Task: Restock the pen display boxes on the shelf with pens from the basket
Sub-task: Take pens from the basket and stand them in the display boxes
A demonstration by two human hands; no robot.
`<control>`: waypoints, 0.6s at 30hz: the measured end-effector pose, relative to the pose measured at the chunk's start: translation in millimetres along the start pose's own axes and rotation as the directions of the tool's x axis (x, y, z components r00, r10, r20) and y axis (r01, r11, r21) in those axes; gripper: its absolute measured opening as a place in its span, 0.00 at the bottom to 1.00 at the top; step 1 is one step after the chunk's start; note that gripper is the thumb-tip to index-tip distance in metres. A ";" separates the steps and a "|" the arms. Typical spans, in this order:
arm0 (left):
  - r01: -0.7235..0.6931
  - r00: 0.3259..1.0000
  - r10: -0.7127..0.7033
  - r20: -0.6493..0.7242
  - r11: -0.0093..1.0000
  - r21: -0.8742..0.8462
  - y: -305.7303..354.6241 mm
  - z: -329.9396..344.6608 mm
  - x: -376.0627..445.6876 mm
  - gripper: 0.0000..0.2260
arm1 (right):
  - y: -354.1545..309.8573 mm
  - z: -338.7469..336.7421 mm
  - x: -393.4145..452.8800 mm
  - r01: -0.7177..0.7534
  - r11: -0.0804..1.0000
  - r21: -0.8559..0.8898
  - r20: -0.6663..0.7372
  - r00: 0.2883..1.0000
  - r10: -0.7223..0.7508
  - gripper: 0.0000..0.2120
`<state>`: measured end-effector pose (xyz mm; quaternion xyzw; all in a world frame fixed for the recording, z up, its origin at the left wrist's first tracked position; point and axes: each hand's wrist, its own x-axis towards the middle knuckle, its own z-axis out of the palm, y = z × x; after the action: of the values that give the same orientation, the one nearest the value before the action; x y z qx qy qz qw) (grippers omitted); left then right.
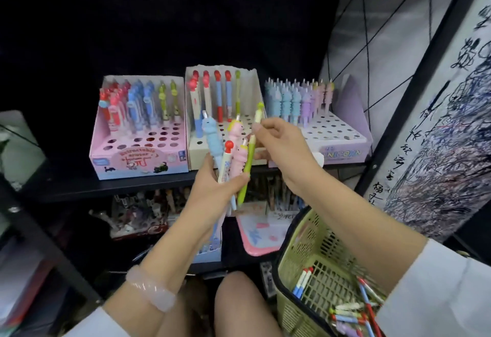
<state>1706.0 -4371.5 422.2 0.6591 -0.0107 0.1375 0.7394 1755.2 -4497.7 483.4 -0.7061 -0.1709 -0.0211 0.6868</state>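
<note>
Bunch of pens (230, 156) at frame centre, fanned upward in the left hand (212, 179), fingers curled round the lower barrels: blue and pink unicorn types, one red-capped white one. Right hand (279, 142) just to the right pinches a green pen (248, 161) near its top w/ thumb and forefinger; its lower barrel lies against the bunch.

Behind the hands, three display boxes in a row on the shelf (106, 185). Pink box (138, 161) at left: red, blue, green pens at the back, front holes empty. Middle cream box (195, 150): a few red-capped pens and one green in the back row. Purple unicorn box (345, 150) at right: blue, purple, pink pens at the back.

Green basket (305, 262) at lower right under the right forearm, loose pens inside.
</note>
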 end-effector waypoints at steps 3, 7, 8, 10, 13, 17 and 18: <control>-0.007 0.998 0.007 -0.055 1.000 -0.008 4.5 -23.3 8.7 0.18 | -6.9 23.1 12.0 0.012 0.997 -0.081 0.064 0.998 -0.007 0.07; 0.023 0.998 -0.023 -0.065 1.000 -0.009 8.0 -42.7 15.8 0.14 | -21.6 22.4 40.2 0.140 0.966 -0.219 -0.042 0.987 -0.153 0.06; 0.026 0.998 -0.026 -0.060 1.000 -0.017 9.2 -46.5 17.5 0.12 | -25.6 19.1 50.1 0.159 0.961 -0.225 -0.087 0.979 -0.182 0.05; 0.025 0.998 -0.026 -0.055 0.999 -0.023 11.3 -53.0 23.3 0.11 | -30.0 13.5 70.5 0.184 0.951 -0.250 -0.157 0.961 -0.227 0.04; 0.003 0.999 -0.004 -0.038 0.999 -0.039 15.2 -56.4 31.5 0.10 | -29.1 6.6 100.5 0.190 0.898 -0.396 -0.225 0.928 -0.296 0.07; 0.008 1.000 -0.009 -0.030 0.999 -0.051 19.7 -56.3 40.8 0.09 | -21.7 -0.5 128.4 0.170 0.814 -0.555 -0.229 0.910 -0.346 0.05; 0.005 0.999 -0.007 -0.032 0.999 -0.053 21.1 -56.5 43.5 0.08 | -18.9 -1.9 133.6 0.169 0.784 -0.597 -0.206 0.913 -0.353 0.04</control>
<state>1733.9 -4306.1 443.9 0.6372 -0.0006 0.1455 0.7569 1876.2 -4471.2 537.0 -0.8346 -0.1454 -0.2763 0.4538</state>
